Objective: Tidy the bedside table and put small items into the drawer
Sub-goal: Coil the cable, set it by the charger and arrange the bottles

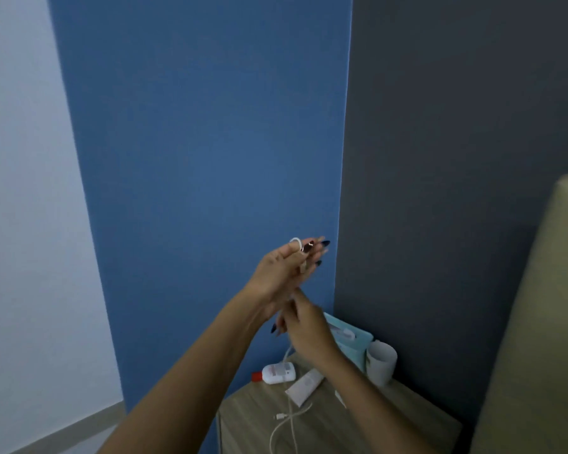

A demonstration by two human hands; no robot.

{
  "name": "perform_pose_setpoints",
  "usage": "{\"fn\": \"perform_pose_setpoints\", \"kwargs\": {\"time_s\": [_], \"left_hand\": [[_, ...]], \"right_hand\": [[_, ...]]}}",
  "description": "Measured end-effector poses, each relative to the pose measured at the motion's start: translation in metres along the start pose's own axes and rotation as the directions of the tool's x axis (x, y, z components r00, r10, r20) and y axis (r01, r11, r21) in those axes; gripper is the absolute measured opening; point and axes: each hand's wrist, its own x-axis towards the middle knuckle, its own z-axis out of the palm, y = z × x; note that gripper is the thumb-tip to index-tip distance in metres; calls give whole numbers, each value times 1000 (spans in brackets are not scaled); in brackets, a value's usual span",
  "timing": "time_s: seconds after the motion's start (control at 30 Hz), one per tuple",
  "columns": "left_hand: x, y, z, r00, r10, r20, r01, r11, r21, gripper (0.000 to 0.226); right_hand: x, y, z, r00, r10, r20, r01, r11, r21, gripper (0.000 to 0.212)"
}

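Left hand (284, 270) pinches a loop of the white cable (291, 417) raised above the bedside table (391, 430); right hand (304, 326) seems closed around the strand below, view blurred. Cable light, limp, tangle-prone: hold by gathered coils.

No readable text anywhere in this frame. The white bottle (279, 372) with the red cap lying on the bedside table (391, 430) has a reddish label patch, the white tube (304, 386) beside it has faint grey marks, and the teal pack (353, 339) at the back has a white flap, but all are too blurred to read. The white cup (381, 362) may carry a green print, no legible letters.
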Motion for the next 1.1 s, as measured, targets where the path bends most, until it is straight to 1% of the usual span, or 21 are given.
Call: {"fn": "perform_pose_setpoints", "kwargs": {"time_s": [0.07,0.13,0.2,0.23,0.27,0.3,0.33,0.37,0.43,0.47,0.5,0.53,0.6,0.7,0.77,0.83,0.87,0.9,0.97,1.03,1.1], "left_hand": [[4,1,-13,998,66,-18,-62,980,189,28],[5,3,-32,994,104,26,-105,902,418,28],[4,6,-54,985,150,80,-167,761,627,27],[5,8,-66,978,186,98,-198,652,732,26],[6,9,-78,968,216,125,-221,513,830,24],[7,11,-87,963,222,150,-225,367,903,23],[7,12,-97,963,217,163,-218,262,940,23],[6,14,-102,967,196,161,-204,223,953,25],[0,15,-101,980,131,148,-173,212,962,27],[-4,14,-95,987,89,137,-154,229,961,27],[-7,12,-89,992,40,123,-129,270,954,28],[-12,10,-82,994,-7,110,-101,344,934,30],[-20,11,-69,993,-71,92,-41,526,849,33],[-30,20,-54,985,-142,96,52,784,619,40],[-36,23,-46,969,-201,143,127,904,408,43],[-42,25,-36,949,-226,219,191,966,173,32],[-45,26,-30,943,-216,254,213,976,40,27],[-45,26,-25,944,-184,273,214,973,-84,23],[-41,28,-16,966,-101,239,163,953,-256,24],[-33,31,-9,987,-31,156,78,950,-302,29],[-25,34,-9,996,32,89,-11,973,-232,27]], "right_hand": [[-9,-5,6,997,-18,78,21,999,-47,18],[-10,-4,-2,990,-16,138,35,990,-136,21],[-7,-3,-20,984,-5,176,42,978,-205,21],[-4,-2,-31,982,7,186,36,974,-225,20],[-2,-3,-42,981,16,194,32,969,-244,20],[0,-5,-53,980,24,199,27,967,-252,20],[1,-8,-63,980,29,197,23,966,-257,20],[3,-12,-73,982,25,189,26,964,-264,21],[7,-20,-89,988,-12,153,60,947,-315,20],[10,-24,-96,991,-49,128,91,934,-346,20],[14,-29,-101,990,-96,102,128,917,-377,19],[17,-34,-106,986,-151,77,169,901,-400,17],[24,-38,-111,972,-235,14,221,890,-398,16],[31,-34,-106,953,-286,-96,240,912,-332,17],[32,-31,-96,949,-272,-159,221,935,-278,17],[33,-27,-85,953,-217,-211,177,965,-194,16],[33,-26,-79,957,-185,-223,153,976,-153,17],[34,-25,-71,963,-155,-220,131,984,-119,18],[31,-28,-50,977,-106,-183,97,994,-59,20],[26,-34,-27,990,-60,-127,56,998,-34,20],[18,-42,-9,996,-26,-85,20,998,-66,23]]}}
